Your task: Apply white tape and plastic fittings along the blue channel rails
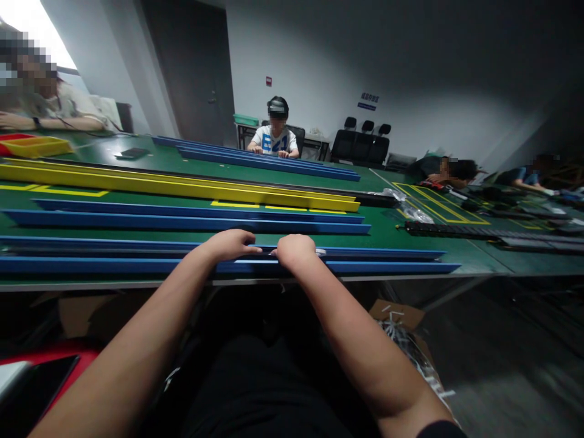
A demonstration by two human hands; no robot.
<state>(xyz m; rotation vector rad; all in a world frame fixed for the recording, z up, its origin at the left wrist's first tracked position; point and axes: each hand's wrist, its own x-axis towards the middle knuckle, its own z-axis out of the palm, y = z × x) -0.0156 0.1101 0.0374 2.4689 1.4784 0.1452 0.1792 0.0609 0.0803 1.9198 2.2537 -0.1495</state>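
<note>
Two long blue channel strips lie along the near table edge, a rear one (383,253) and a front one (392,267). My left hand (228,244) rests over them near their middle, thumb stretched to the right and apart from the bent index finger. Its other fingers are hidden. Close by on the right, my right hand (296,248) is closed, knuckles up, over the same strips. A small white item with a rounded edge (321,252) sticks out at its right side; its kind is unclear. Something small and pale shows at this hand's left fingertips.
More blue strips (274,226) lie behind, then long yellow strips (182,186). Further blue strips (274,163) lie before a seated person (276,137). A yellow tray (39,146) stands far left. Dark slatted parts (479,233) lie right. Below is a carton (396,313) with scraps.
</note>
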